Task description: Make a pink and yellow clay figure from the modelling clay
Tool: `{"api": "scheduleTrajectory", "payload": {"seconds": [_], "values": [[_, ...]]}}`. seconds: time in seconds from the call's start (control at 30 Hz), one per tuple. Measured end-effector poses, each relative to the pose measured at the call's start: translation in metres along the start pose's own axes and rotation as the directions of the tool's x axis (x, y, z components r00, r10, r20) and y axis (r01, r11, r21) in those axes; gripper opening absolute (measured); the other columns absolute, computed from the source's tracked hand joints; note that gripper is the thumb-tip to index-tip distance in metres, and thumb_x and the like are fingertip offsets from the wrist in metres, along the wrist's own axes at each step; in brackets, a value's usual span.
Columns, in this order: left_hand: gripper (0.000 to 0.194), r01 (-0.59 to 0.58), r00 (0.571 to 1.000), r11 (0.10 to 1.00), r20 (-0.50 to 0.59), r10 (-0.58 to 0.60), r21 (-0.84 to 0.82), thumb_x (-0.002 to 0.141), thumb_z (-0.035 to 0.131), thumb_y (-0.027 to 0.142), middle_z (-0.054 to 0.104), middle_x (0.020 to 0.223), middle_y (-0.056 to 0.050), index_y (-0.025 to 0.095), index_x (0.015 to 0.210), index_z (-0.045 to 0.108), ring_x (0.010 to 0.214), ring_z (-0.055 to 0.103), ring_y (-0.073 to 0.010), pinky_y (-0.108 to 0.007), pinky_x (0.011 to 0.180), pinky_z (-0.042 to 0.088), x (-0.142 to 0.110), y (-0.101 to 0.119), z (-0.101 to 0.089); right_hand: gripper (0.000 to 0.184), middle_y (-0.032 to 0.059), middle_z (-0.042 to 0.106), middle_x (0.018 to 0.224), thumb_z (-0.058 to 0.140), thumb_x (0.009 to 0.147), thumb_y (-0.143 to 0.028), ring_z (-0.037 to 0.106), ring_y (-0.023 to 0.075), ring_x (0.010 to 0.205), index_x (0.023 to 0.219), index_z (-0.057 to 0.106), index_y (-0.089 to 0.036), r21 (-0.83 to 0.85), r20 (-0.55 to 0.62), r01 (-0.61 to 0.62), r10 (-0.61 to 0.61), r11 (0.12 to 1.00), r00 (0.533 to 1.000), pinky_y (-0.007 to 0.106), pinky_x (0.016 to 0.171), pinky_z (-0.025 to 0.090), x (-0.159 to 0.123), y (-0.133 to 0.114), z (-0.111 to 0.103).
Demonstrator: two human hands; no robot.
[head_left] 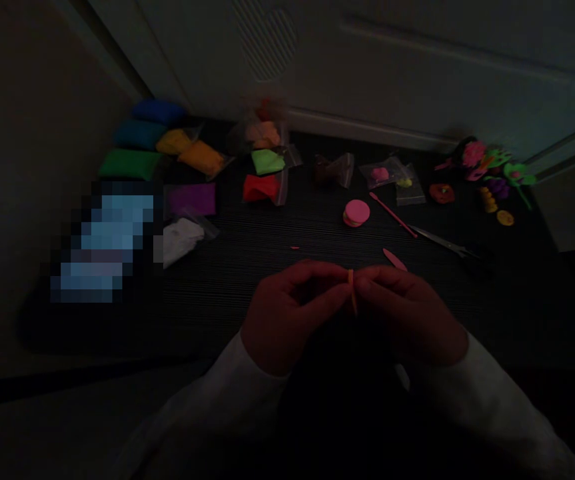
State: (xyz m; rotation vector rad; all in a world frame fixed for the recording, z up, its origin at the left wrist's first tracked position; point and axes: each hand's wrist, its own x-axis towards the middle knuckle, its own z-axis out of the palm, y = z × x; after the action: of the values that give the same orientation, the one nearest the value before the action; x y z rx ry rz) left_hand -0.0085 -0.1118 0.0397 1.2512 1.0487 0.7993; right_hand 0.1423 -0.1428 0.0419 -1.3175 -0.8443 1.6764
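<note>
Thumb and fingers of my left hand [294,310] and my right hand [410,313] meet at a thin orange-pink strip of what looks like modelling clay [352,283]. Both hands pinch it, and its narrow end hangs down between the thumbs. Just beyond my right fingertips lies a flat pink pointed tool [394,259]. Farther back sits a round pink clay piece [356,212] with a paler layer underneath. A tiny pink scrap [294,248] rests on the dark table beyond my left hand. The light is very dim.
Bagged clay, including purple [192,199], red [260,189] and white [182,239], lines the back and left. A pixelated bright screen [107,240] lies left. On the right are a pink stick tool [393,215], scissors [442,243] and finished-looking clay flowers [473,155].
</note>
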Motion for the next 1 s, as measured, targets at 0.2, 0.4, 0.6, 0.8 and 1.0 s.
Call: {"api": "scheduleTrajectory", "payload": {"seconds": [0.2,0.4,0.6,0.8,1.0], "values": [[0.008,-0.062,0.998,0.99,-0.022,0.065,0.125,0.068,0.064,0.02,0.067,0.074,0.003,0.02,0.076,0.065,0.067,0.062,-0.0097,-0.019,0.061,0.05,-0.002,0.0,-0.001,0.01,-0.0013,0.067,0.079,0.061,0.073,-0.028,0.06,0.0115,0.071,0.082,0.064,-0.024,-0.425,-0.115,0.219,-0.293,0.878,0.949,0.025,0.064,0.047,-0.008,-0.007,0.0],[0.008,-0.111,0.993,0.963,-0.007,0.117,0.247,0.069,0.063,0.022,0.067,0.076,0.001,0.019,0.077,0.065,0.068,0.061,-0.0114,-0.022,0.06,0.048,-0.004,0.0,0.001,0.01,-0.0009,0.067,0.085,0.062,0.073,-0.025,0.061,0.0125,0.079,0.083,0.065,-0.025,-0.627,-0.03,0.342,-0.46,0.7,0.887,0.027,0.075,0.047,-0.01,-0.009,0.0],[0.015,-0.073,0.997,0.969,0.0,0.075,0.238,0.069,0.064,0.028,0.068,0.078,0.001,0.02,0.082,0.065,0.069,0.062,-0.0114,-0.022,0.061,0.048,-0.006,-0.002,-0.001,0.008,-0.0005,0.067,0.083,0.061,0.073,-0.026,0.061,0.0127,0.076,0.079,0.065,-0.023,-0.607,-0.059,0.317,-0.439,0.729,0.896,0.027,0.072,0.047,-0.011,-0.007,-0.001],[0.016,-0.277,0.961,0.914,0.071,0.268,0.297,0.071,0.063,0.02,0.068,0.086,0.002,0.022,0.087,0.066,0.078,0.062,-0.0098,-0.019,0.069,0.048,-0.005,0.0,-0.007,0.01,0.0007,0.067,0.081,0.063,0.071,-0.028,0.061,0.0131,0.074,0.078,0.066,-0.021,-0.55,-0.04,0.255,-0.33,0.795,0.943,0.025,0.068,0.048,-0.012,-0.012,-0.002],[0.016,-0.425,0.901,0.816,0.103,0.42,0.391,0.071,0.063,0.015,0.069,0.083,0.0,0.02,0.086,0.067,0.076,0.062,-0.0101,-0.019,0.069,0.049,-0.007,0.002,-0.008,0.008,-0.002,0.068,0.074,0.064,0.07,-0.029,0.062,0.0119,0.067,0.076,0.067,-0.024,-0.442,-0.02,0.163,-0.192,0.882,0.981,0.023,0.061,0.048,-0.012,-0.015,-0.004]]}}
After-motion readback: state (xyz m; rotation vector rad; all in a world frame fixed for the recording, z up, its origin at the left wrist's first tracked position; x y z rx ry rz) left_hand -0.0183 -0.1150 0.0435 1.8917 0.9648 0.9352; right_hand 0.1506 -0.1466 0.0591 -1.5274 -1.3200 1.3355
